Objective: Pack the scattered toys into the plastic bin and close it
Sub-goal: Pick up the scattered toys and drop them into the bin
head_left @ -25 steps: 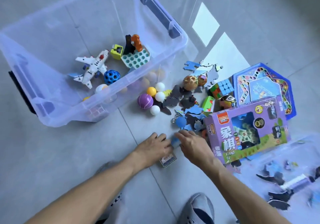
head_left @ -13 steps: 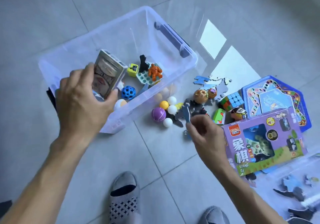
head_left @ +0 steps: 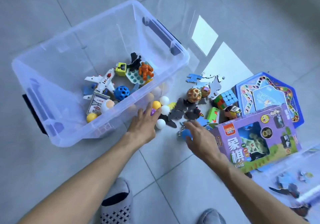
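The clear plastic bin (head_left: pixel 162 38) stands open on the floor at upper left. Inside lie a toy plane (head_left: pixel 102 83), a card deck (head_left: pixel 97 102), a blue holed ball (head_left: pixel 121 92) and an orange figure (head_left: pixel 146 70). My left hand (head_left: pixel 144 123) reaches with straight fingers over a purple ball (head_left: pixel 153 111), beside an orange ball (head_left: pixel 156 105) and white balls (head_left: pixel 161 124). My right hand (head_left: pixel 199 137) hovers open over a blue keyring ball (head_left: pixel 186 133). Dark puzzle pieces (head_left: pixel 180 112) lie scattered just beyond both hands.
A purple chess box (head_left: pixel 256 137) and a blue hexagonal game board (head_left: pixel 270 92) lie at right, with a cube puzzle (head_left: pixel 225 99) and patterned balls (head_left: pixel 194 94) near them. The clear lid (head_left: pixel 294 173) with puzzle pieces lies at lower right. My socked feet (head_left: pixel 116 204) stand below.
My left hand has let go of the card deck, which now lies in the bin, and has come down to the balls. My right hand has lowered, open, over the blue keyring ball.
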### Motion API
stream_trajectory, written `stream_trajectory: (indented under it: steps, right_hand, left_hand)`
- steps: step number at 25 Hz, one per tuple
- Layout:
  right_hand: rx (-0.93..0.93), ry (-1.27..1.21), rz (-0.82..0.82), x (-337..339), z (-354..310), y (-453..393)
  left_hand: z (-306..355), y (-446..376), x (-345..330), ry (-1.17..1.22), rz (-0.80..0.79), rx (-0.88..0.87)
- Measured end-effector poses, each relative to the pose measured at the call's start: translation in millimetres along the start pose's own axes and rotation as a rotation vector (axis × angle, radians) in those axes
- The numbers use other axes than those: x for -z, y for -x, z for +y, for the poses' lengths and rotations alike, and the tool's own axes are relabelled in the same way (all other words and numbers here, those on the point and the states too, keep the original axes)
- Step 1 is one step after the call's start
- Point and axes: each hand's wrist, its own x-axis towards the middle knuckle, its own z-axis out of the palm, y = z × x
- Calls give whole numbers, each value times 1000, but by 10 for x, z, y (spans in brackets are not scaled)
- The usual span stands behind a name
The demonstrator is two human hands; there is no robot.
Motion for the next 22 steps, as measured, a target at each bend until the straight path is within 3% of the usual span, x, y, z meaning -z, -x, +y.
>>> stream_trajectory:
  steps: [2, 6, 10, 12, 14, 16, 20, 22]
  right_hand:
    - [88, 113, -68, -305, 154, 78]
    - [122, 88, 44, -361, 168, 79]
    - [-104, -567, 332, 235, -283, 263]
    - [18, -804, 548, 724, -725, 329]
    - [183, -960, 719, 1173, -1166, 257]
    - [288, -897, 788, 1491, -1467, 68]
    - [360, -376, 802, 1274, -1351, -203]
    - [410, -232, 659, 718, -1030, -60]
  left_hand:
    - [-53, -116, -148, 20, -75, 54]
    - [-11, 187, 45, 150, 64, 91]
    - [146, 1049, 951, 704, 704, 20]
    - [-39, 1221, 1324, 771, 928, 155]
    - [-320, 1120, 1480, 574, 844, 366]
    - [-458, 1019, 1454, 356, 709, 427]
    - [-206, 1102, 1189, 412, 793, 97]
    - [-73, 1013, 903, 388, 696, -10]
